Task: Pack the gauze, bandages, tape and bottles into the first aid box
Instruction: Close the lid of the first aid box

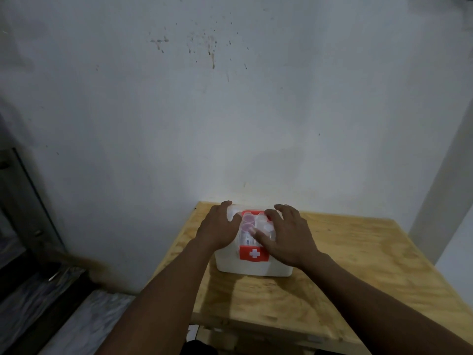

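Note:
A white first aid box with a red latch bearing a white cross stands on the wooden table near the wall. Its clear lid lies over the top, and bottles with pinkish and white caps show through it. My left hand rests flat on the lid's left side, fingers spread toward the back edge. My right hand lies flat on the lid's right side, its thumb pointing at the middle. Both palms cover most of the lid. Gauze, bandages and tape cannot be made out.
The wooden table stands against a stained white wall. Left of the table the floor drops to a dark frame and a patterned surface. A pale wall corner rises at the right.

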A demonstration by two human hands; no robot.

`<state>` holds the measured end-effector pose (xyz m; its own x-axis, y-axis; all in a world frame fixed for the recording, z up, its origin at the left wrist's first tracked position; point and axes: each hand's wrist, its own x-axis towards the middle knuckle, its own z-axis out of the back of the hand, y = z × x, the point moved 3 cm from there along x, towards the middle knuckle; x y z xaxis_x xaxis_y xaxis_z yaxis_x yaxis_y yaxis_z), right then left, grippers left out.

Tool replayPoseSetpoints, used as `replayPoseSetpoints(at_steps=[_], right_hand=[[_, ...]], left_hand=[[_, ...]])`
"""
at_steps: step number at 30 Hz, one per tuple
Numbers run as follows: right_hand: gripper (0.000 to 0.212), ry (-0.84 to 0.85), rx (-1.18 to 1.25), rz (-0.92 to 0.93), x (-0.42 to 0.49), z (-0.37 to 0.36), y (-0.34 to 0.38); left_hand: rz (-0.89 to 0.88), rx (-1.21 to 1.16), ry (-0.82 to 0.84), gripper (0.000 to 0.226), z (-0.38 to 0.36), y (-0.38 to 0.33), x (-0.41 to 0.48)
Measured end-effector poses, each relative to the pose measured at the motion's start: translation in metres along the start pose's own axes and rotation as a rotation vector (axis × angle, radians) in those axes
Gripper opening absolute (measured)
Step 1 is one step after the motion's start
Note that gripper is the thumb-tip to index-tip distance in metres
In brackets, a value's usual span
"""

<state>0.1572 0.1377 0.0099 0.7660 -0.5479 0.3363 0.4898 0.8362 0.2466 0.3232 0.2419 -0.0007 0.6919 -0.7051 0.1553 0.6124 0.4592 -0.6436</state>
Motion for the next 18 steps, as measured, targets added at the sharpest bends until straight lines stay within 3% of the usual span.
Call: replayPoseSetpoints(at_steps=[2,4,18], right_hand=[[0.109,0.04,-0.029,0.076,-0.001,0.0029,-0.0028],[0.119,0.067,-0.067,0.13,-0.0012,0.0052,-0.0051],[0.121,0.078,-0.142,0.16,0.0023,-0.0037,-0.0073]], left_hand=[[0.003,-0.027,-0.001,0.059,0.0008,-0.0006,0.0006],[0.011,-0.049,-0.009,0.058,0.0019,-0.0011,0.0009],[0.008,-0.083,-0.025,0.056,0.0025,-0.0032,0.0002]])
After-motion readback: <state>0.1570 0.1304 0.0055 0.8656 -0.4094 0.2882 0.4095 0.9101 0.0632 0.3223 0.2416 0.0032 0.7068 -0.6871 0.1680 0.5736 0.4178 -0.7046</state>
